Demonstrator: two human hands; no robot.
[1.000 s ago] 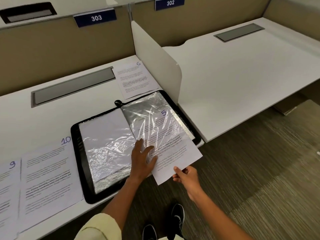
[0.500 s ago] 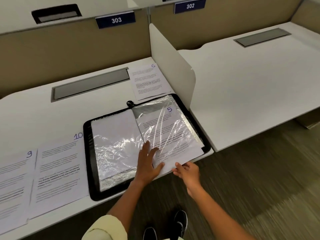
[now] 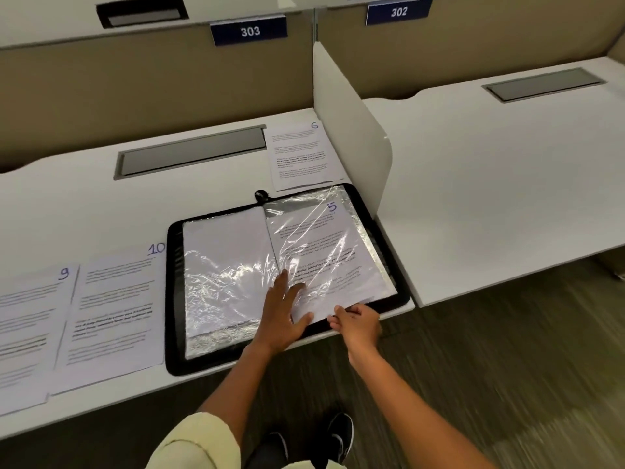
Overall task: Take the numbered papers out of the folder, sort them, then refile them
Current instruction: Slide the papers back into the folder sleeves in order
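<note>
Spanning the frame, table (image 3: 84, 211): white, with a grey hatch (image 3: 191, 151) set in its top; a white divider (image 3: 351, 130) stands at its right edge, and a second white table (image 3: 490, 184) lies beyond.
Wall: tan panel behind, with blue tags reading 303 (image 3: 249, 30) and 302 (image 3: 398, 11).
Folder (image 3: 174, 299): black, zip-edged, lying open on the table near its front edge, with crinkled clear sleeves on both halves.
Sheet 5 (image 3: 321, 245): inside the right-hand sleeve, its lower corner sticking out of the sleeve's near end.
Sheet 10 (image 3: 115, 306): flat on the table just left of the folder.
Sheet 9 (image 3: 30, 319): left of sheet 10, edges touching or nearly so.
Sheet 6 (image 3: 301, 154): on the table behind the folder, beside the divider.
Left hand (image 3: 280, 313): fingers spread flat, pressing the sleeve and sheet 5 near the spine; grip wide, holding nothing.
Right hand (image 3: 358, 321): at the near corner of sheet 5, fingers curled onto the paper's edge; it seems to pinch the corner, though blur hides the thumb.
Shoes (image 3: 340, 434): black, on the dark carpet below.
</note>
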